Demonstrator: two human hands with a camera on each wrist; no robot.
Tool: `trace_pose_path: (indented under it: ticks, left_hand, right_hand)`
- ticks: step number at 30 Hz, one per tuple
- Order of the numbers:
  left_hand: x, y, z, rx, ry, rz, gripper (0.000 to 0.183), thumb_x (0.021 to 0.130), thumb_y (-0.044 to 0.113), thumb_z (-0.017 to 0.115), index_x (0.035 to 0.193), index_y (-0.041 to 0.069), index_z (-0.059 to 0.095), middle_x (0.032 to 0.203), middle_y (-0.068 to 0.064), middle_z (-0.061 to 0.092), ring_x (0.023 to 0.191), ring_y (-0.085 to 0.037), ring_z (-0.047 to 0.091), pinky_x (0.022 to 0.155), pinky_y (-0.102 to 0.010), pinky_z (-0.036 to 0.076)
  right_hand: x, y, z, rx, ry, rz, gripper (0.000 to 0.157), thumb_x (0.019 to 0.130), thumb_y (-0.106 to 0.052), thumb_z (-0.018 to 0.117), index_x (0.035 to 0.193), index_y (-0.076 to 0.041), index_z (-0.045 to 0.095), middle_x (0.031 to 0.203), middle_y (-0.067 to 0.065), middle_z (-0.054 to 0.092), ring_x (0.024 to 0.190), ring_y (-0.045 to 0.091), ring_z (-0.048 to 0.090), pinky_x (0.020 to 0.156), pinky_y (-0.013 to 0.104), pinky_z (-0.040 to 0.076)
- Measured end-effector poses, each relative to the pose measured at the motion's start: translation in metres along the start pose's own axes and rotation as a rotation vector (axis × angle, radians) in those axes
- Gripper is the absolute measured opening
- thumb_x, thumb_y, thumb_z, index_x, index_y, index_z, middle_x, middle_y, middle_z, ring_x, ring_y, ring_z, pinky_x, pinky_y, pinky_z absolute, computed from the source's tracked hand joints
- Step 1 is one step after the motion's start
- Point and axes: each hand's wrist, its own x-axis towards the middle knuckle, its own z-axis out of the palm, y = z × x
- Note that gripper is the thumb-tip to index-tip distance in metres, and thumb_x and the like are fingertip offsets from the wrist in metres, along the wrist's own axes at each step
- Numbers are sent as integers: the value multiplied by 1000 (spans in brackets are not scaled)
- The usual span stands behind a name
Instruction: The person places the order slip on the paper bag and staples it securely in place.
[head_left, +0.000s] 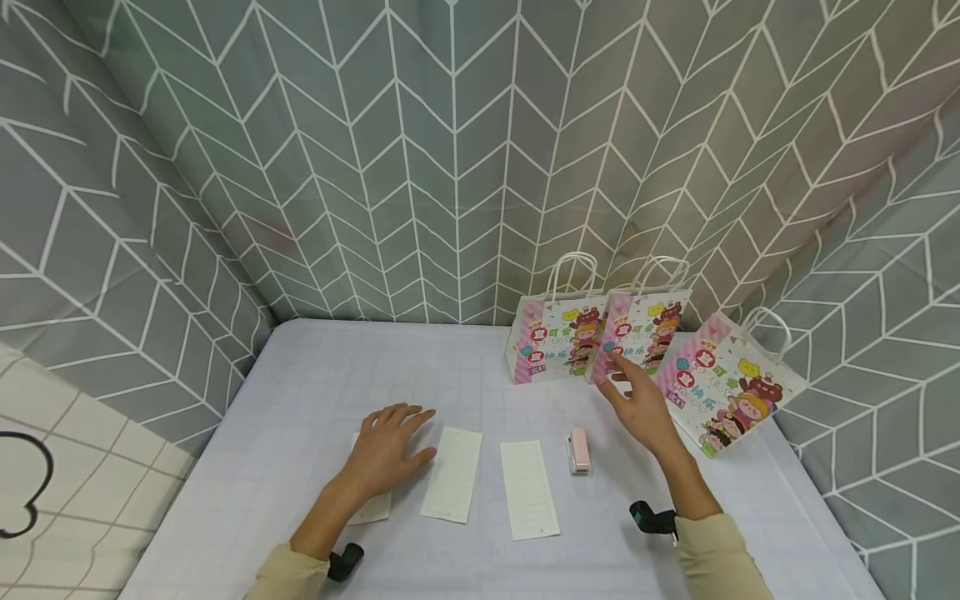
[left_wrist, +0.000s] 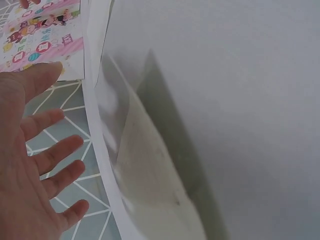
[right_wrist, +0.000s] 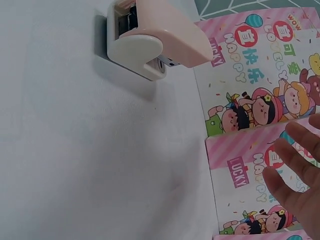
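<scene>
My left hand (head_left: pixel 386 450) hovers with fingers spread over the leftmost paper slip (head_left: pixel 375 507), partly hiding it. Beside it lie a middle paper slip (head_left: pixel 452 475) and a right paper slip (head_left: pixel 529 490). In the left wrist view, one slip (left_wrist: pixel 150 180) has a raised edge casting a shadow, and the left fingers hold nothing. My right hand (head_left: pixel 643 408) reaches toward the middle gift bag (head_left: pixel 637 329), its fingers loosely extended in front of it; whether they touch cannot be told. A pink stapler (head_left: pixel 578 451) sits between the right slip and that hand.
A left gift bag (head_left: pixel 555 337) stands upright at the back, and a right gift bag (head_left: pixel 731 387) leans at an angle. All bear cartoon prints and white handles. A white cloth covers the table (head_left: pixel 337 358); patterned grey curtains (head_left: pixel 450 167) hang behind and beside it.
</scene>
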Motion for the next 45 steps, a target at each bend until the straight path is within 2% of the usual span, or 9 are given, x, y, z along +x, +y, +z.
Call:
trace_pose_path:
  ticks: [5,13,21,24,30,35,45]
  left_hand:
    - [3,1,2,-11,-16,12,62,87,45,76,142,20,57,140,-8,57,133,-36,49,105,-64,34]
    - [6,2,5,-15,-42,3,66,84,43,79,142,20,57,142,-7,56,136,-36,45,106,-63,33]
    - [9,2,9,-24,-55,22,69,82,44,82,142,19,58,142,-6,57,136,-35,46,106,-62,34]
    - [9,1,11,-22,-60,27,69,81,44,82,141,20,58,141,-5,57,136,-33,46,106,-62,34]
    - [10,1,13,-10,-72,32,70,81,44,83,142,21,57,141,-3,57,136,-32,45,106,-60,34]
    - [11,2,13,2,-78,38,71,80,43,84,142,21,57,141,-2,57,136,-30,46,106,-60,35]
    - [16,5,17,20,-109,24,71,79,42,85,142,21,58,137,-2,60,133,-30,48,106,-59,34]
  right_hand:
    - [6,-1,3,44,-13,37,63,103,-41,56,155,-11,37,147,17,51,129,38,51,99,56,47]
    - [11,-9,8,104,-45,80,62,103,-42,54,157,-18,34,155,13,44,134,37,47,102,57,43]
    - [17,-9,16,124,-66,107,69,102,-50,53,159,-20,30,158,17,39,136,39,46,104,59,41]
    - [18,-12,19,131,-67,111,71,101,-52,53,159,-19,29,158,17,39,136,40,46,102,61,42]
    - [21,-16,23,134,-80,99,74,103,-47,53,161,-17,20,162,17,30,137,42,45,101,63,42]
    - [22,-17,25,153,-86,85,82,101,-53,53,162,-15,14,164,18,25,136,45,46,99,61,45]
    - [25,-17,27,186,-64,70,86,101,-51,55,162,-16,8,167,16,16,135,42,48,98,60,46]
